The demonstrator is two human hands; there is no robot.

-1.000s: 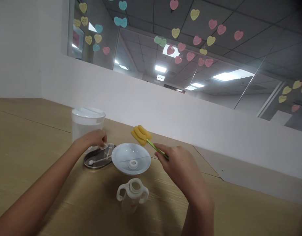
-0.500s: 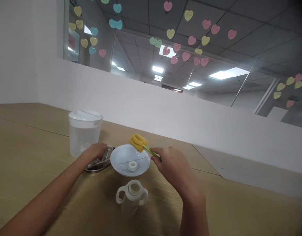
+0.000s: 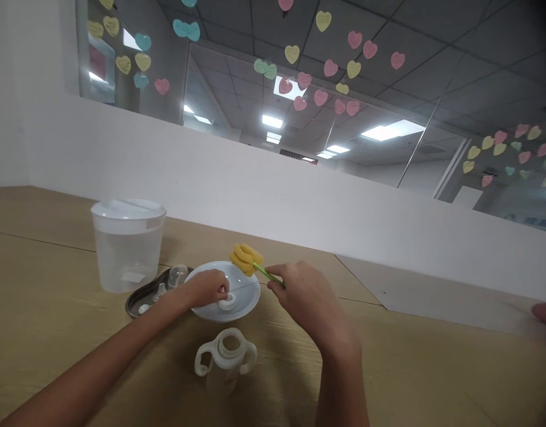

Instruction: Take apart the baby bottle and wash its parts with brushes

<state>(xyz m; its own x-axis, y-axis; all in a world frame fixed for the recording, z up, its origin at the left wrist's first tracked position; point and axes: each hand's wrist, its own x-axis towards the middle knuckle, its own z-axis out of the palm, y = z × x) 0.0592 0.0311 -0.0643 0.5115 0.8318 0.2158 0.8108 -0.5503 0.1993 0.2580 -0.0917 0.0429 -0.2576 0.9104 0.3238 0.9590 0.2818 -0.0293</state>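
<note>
Over the left part of a white bowl [image 3: 248,303], my left hand [image 3: 209,287] is closed, its fingertips on a small white ring [image 3: 227,302] that lies in the bowl. My right hand [image 3: 302,293] pinches the green handle [image 3: 266,272] of a yellow sponge brush [image 3: 246,259], whose head is held above the bowl's back right rim. A clear bottle with two handles [image 3: 227,356] stands upright in front of the bowl, its mouth open. Left of the bowl, partly behind my left forearm, is a dark metal tray [image 3: 133,303] with a clear cap [image 3: 178,276] and a nipple [image 3: 161,292].
A lidded translucent bucket [image 3: 128,252] holding clear liquid stands behind the tray. At the far right edge, part of another person's hand [image 3: 545,313] shows over the table. A white wall [image 3: 255,190] runs along the table's back, below windows with heart-shaped notes.
My left hand has moved right, from the tray to the white ring in the bowl. The camera view has shifted slightly right. A person's hand has appeared at the right edge.
</note>
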